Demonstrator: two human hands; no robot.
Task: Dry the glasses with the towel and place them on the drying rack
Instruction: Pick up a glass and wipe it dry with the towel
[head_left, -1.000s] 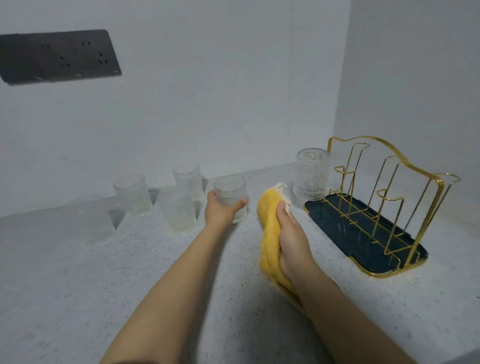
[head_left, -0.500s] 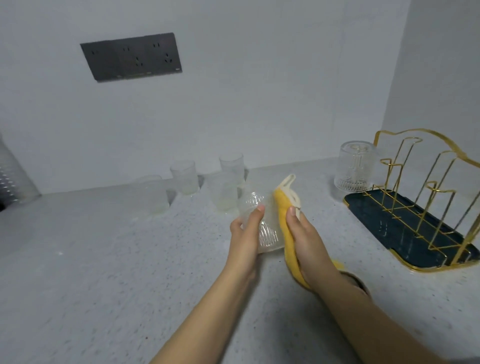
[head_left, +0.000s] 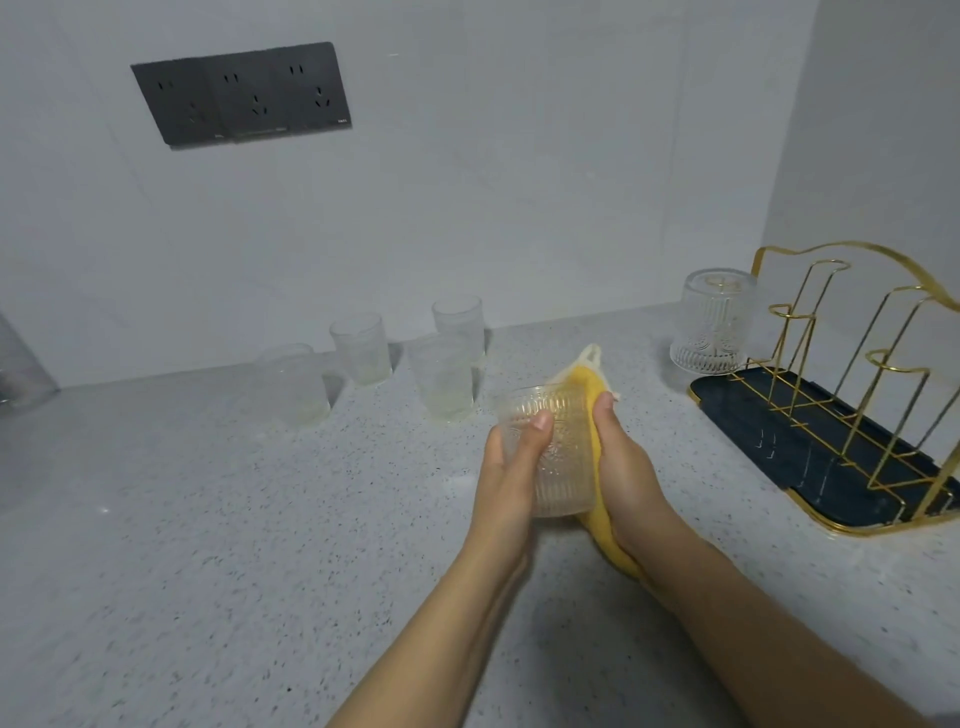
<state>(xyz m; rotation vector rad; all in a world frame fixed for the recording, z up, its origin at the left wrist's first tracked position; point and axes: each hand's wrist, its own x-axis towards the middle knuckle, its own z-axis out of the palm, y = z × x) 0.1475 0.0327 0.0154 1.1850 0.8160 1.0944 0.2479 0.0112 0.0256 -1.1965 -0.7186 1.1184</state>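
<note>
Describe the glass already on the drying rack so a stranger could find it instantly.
Find the gold wire drying rack on its dark tray at the counter's right. At its far left corner stands a ribbed glass. Unlike the other glasses, it is upside down over a prong.

Both bare forearms reach forward from the bottom edge and meet at the middle. The left hand (head_left: 511, 470) curls around a glass (head_left: 550, 452), thumb laid across its near side. The right hand (head_left: 623, 467) faces it, palm inward, fingers wrapped over a yellow towel (head_left: 589, 387) pressed against the glass.
</note>
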